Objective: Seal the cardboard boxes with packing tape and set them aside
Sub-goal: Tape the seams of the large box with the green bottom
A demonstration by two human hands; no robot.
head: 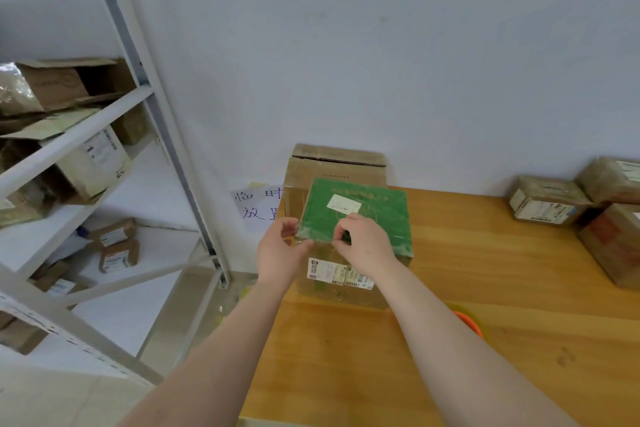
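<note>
Two hands at near edge of green box (356, 215).
Gripping its near-left corner with curled left hand (280, 250); pinching mid-edge with right hand (363, 243), pinched thing hidden.

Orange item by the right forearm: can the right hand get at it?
Probably yes: the orange item lies on the table beside that forearm, nothing seen on it, though the right hand pinches the green-topped box.
</note>
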